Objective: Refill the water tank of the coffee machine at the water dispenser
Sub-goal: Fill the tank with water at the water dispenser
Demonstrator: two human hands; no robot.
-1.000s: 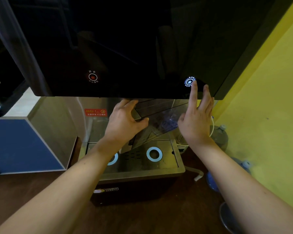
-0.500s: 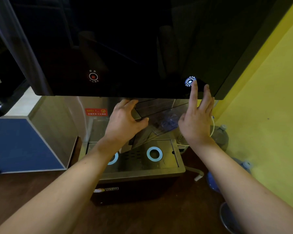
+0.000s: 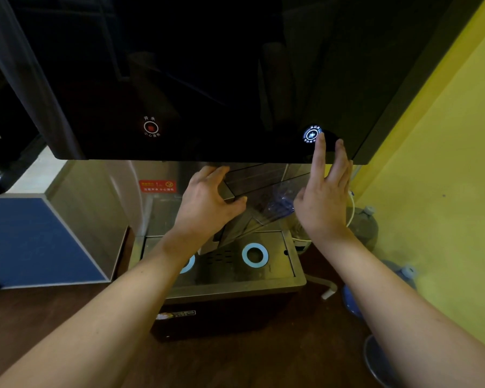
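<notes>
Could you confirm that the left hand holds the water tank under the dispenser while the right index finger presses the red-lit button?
Not quite: in the head view the right hand presses the white-lit button, not the red button. The left hand does hold the water tank under the dispenser.

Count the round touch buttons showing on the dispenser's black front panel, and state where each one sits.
2. A red button left of centre, untouched; a white-lit button towards the right, under the right hand's index finger. More may lie outside the frame.
</notes>
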